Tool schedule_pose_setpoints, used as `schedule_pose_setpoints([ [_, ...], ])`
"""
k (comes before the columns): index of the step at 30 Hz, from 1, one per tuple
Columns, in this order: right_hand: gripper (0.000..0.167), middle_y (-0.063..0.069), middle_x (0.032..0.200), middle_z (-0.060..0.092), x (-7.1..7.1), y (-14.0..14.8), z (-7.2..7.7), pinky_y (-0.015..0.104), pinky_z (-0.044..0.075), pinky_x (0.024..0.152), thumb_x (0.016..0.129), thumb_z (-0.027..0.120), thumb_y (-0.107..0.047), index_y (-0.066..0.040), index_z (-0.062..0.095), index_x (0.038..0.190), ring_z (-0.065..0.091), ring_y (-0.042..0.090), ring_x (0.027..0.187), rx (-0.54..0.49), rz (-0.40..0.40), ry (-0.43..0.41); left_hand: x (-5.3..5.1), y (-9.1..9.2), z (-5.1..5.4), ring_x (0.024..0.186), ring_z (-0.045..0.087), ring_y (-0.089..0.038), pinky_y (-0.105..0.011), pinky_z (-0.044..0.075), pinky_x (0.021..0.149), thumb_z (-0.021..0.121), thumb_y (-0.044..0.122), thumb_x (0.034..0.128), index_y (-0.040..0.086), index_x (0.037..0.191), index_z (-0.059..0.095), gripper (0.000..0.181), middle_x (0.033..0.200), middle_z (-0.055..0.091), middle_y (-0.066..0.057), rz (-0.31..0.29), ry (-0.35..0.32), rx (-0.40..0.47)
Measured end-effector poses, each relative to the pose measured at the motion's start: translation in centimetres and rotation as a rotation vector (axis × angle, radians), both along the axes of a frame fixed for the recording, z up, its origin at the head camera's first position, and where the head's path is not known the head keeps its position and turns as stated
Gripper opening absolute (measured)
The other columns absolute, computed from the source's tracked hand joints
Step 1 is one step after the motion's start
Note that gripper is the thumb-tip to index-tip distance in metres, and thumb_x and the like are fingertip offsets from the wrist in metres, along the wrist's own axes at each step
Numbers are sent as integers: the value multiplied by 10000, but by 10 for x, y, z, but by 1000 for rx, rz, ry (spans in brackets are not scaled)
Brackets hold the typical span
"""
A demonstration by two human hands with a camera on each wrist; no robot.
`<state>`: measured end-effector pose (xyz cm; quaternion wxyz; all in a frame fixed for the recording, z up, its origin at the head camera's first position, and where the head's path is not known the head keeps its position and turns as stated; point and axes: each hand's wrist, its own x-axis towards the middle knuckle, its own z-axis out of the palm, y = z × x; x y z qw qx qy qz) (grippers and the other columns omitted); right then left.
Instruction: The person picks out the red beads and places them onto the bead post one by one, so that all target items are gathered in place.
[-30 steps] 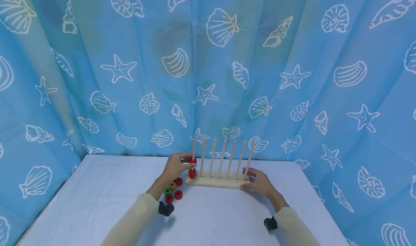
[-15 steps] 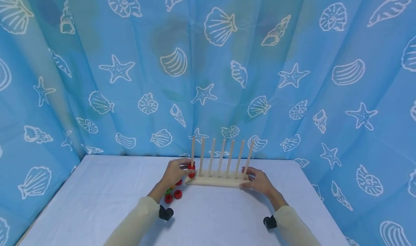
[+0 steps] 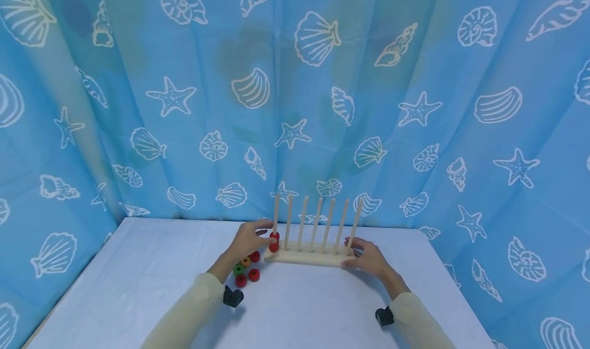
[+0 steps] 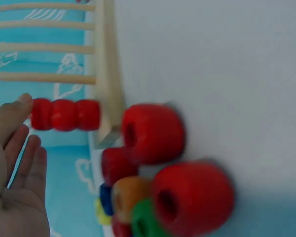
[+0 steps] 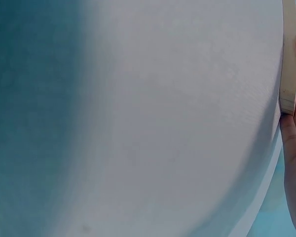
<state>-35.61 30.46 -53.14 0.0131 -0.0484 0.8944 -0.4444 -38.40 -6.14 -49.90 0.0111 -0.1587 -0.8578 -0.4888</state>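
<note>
A pale wooden peg rack (image 3: 306, 258) stands on the table with a row of upright pegs. Three red beads (image 4: 64, 115) are stacked on its leftmost peg. Beside that stack is my left hand (image 3: 246, 240); its thumb touches the top bead and the other fingers extend, spread apart, in the left wrist view. At the rack's right end, my right hand (image 3: 369, 258) grips the base, thumb at the front edge and fingers around the end. Loose beads lie below my left hand, among them a green bead (image 3: 238, 269) and an orange bead (image 4: 130, 197).
A white cloth (image 3: 313, 308) covers the table. Behind it hangs a blue curtain (image 3: 304, 93) with shell prints. Blue and yellow beads show at the edge of the loose group in the left wrist view. Each wrist carries a dark camera (image 3: 233, 297).
My left hand has lowered a red bead down the leftmost peg onto the stack, and its fingers have since spread away from it. The right hand keeps its place on the rack.
</note>
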Motion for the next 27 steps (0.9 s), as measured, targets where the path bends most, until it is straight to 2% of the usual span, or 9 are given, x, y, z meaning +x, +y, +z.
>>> schedule_pose_setpoints([
  [4,755,152,1342,571,-1,0,-1,453,443,1009,686,885,-173,-62,559,1358,494,371,1277,12,5,-1,1,-10,10,1116,624,-280,-407,528,912,774,105,837,83,1236,641,421,1205,654,-116,-20,47,6],
  [10,743,157,1347,566,1,0,-2,441,439,1011,690,880,-143,-59,560,1355,491,365,1280,-6,-8,-6,14,-29,8,1074,636,-243,-381,545,886,721,75,879,84,1194,651,323,1159,661,-72,-39,41,-12],
  [13,743,158,1353,561,1,0,-2,438,436,1014,698,875,-154,-59,554,1361,485,363,1286,-2,-5,-8,20,-44,4,1040,642,-226,-382,551,877,697,27,881,87,1126,684,253,1086,667,-16,-14,22,-63],
  [18,759,162,1367,549,0,1,-1,437,437,1014,703,875,-169,-65,541,1376,482,367,1288,8,1,-15,23,-68,-6,1004,634,-182,-375,556,867,707,9,863,140,1066,716,241,1037,656,42,76,-38,-143],
  [22,756,159,1351,563,0,1,-1,438,437,1015,691,881,-157,-66,552,1366,489,363,1283,5,1,-1,23,-79,-14,1005,632,-182,-373,560,858,735,60,859,161,1070,719,234,1040,656,30,117,-81,-158],
  [27,755,157,1348,565,-1,0,-2,435,440,1012,691,880,-155,-62,553,1365,491,361,1282,-2,4,4,22,-85,-25,1021,633,-188,-367,559,860,755,111,855,185,1070,721,231,1038,660,29,124,-108,-149],
])
